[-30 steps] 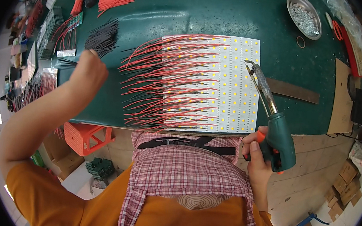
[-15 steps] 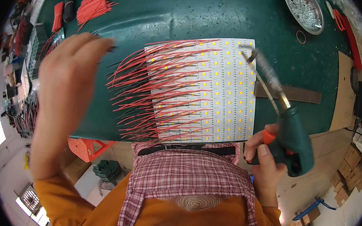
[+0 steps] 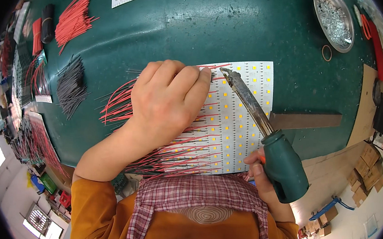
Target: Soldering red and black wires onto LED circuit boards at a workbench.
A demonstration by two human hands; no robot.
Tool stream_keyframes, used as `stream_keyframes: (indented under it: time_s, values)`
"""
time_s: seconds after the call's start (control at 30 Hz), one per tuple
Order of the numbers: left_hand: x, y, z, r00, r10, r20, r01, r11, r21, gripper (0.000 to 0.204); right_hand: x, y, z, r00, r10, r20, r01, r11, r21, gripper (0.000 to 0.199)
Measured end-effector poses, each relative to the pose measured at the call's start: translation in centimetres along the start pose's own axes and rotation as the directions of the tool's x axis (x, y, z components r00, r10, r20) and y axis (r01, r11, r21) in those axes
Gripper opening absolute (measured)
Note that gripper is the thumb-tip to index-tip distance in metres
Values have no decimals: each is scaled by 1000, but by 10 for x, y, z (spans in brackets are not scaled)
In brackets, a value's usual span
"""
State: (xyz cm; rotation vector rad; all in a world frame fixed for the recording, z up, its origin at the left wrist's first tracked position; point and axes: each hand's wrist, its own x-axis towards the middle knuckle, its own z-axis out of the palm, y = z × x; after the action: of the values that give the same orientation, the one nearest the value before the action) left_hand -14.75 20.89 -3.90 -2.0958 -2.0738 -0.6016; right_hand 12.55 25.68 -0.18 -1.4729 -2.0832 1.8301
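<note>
A white LED board (image 3: 258,116) dotted with yellow chips lies before me, with rows of red and black wires (image 3: 119,106) running off its left side. My left hand (image 3: 166,94) is closed over its upper left part, fingers pinched. Thin black wires (image 3: 133,71) stick out on the hand's left side, and a dark end shows at the fingertips. In my right hand (image 3: 263,182) is a green soldering gun (image 3: 284,166), its grip partly hidden. The gun's tip (image 3: 225,71) is just right of the left fingertips; whether it touches the board I cannot tell.
Black wires (image 3: 72,86) and red wires (image 3: 75,20) lie in piles at left, near bundled tubes (image 3: 47,24). A metal bar (image 3: 307,121) sits right of the board. At far right are a metal bowl (image 3: 351,35) of small pieces and a rubber band (image 3: 326,53).
My left hand has come from the left onto the board with black wire. The soldering gun has moved left, its tip now by the left fingertips. The whole view has shifted somewhat.
</note>
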Motion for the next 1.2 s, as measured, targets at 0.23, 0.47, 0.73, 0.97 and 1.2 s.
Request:
stream_keyframes:
  time_s: [0.23, 0.47, 0.73, 0.97, 1.2]
  values:
    - [-4, 3, -5, 998, 0, 61, 1, 1000, -22, 32, -6, 5, 1, 997, -35, 75, 54, 961, -271, 33]
    - [-4, 7, -6, 998, 9, 63, -11, 1000, 20, 33, -4, 5, -4, 977, -97, 189, 150, 944, -294, 14]
    - [-4, 8, -7, 992, 7, 124, -16, 997, 69, 31, -4, -9, -3, 995, 92, 38, -94, 995, 37, 22]
    - [1, 5, -7, 992, -9, 129, -4, 995, 96, 31, -1, -10, -2, 998, -59, 27, 62, 992, -107, 18]
    - [-5, 9, -17, 998, -62, -5, 60, 987, -152, 27, -11, 7, 7, 999, 8, -47, -8, 1000, -12, 23]
